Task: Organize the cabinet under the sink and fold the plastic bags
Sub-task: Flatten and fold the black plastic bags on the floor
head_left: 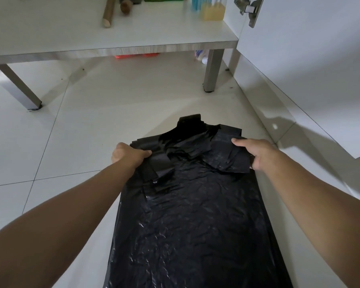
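The black plastic bag (pixel 195 215) lies flat on the floor (pixel 50 142), its long axis running from near to far, and the left hand (pixel 127 154) and right hand (pixel 256 152) each pinch one far corner, equally near, ready to fold toward the near end.

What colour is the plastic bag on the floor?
Glossy black plastic bag, seen in the head view.

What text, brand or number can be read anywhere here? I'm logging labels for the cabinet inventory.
None can be read.
Black plastic bag, gripped by the left hand and right hand: no print shows.
Blue bottle and yellow bottle on the cabinet shelf: blurred, with no label legible.
Door hinge: no marking visible.
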{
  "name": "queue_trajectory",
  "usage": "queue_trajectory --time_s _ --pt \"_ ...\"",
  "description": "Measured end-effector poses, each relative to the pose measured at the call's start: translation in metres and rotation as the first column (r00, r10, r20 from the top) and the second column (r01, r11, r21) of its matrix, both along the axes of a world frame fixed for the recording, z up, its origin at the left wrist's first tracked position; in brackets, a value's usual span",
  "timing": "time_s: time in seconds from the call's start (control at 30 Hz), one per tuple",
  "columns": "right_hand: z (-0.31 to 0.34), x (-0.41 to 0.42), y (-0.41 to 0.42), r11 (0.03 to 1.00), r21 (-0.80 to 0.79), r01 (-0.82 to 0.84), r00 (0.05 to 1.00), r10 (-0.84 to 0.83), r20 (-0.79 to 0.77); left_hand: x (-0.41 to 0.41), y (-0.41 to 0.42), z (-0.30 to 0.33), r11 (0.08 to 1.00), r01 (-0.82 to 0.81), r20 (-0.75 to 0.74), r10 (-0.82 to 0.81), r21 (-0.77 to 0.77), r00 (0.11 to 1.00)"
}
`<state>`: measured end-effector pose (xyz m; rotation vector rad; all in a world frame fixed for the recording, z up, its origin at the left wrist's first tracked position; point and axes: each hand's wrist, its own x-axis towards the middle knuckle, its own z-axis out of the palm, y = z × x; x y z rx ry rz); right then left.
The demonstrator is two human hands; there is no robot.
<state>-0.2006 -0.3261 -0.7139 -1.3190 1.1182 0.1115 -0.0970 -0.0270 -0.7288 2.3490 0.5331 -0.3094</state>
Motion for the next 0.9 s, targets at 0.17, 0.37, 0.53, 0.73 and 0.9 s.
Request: queue_trajectory --time_s 0.17,0.37,0.53,0.73,0.9 --pt "-0.006 0.004 -0.002 0.999 -0.006 0.042 0.999 -0.042 -0.012 -0.019 -0.011 -0.001 0.994 0.028 0.142 -0.043 0.105 0.989" --pt "0.003 0.003 -0.004 0.973 0.026 0.231 0.957 -0.232 0.174 -0.028 -0.018 -0.002 0.965 -0.239 -0.026 0.237 -0.110 0.971" --pt "0.009 0.002 -0.001 0.995 0.013 0.096 0.991 -0.096 0.094 -0.028 -0.018 -0.005 0.915 -0.316 -0.118 0.295 -0.252 0.948" --pt "0.004 0.021 0.006 0.996 -0.062 0.067 0.993 -0.061 0.101 -0.026 -0.030 -0.005 0.870 -0.395 -0.100 0.384 -0.294 0.918" --pt "-0.003 0.036 0.009 0.990 -0.129 0.055 0.992 -0.039 0.119 -0.037 -0.048 -0.003 0.897 -0.375 -0.079 0.367 -0.234 0.927"
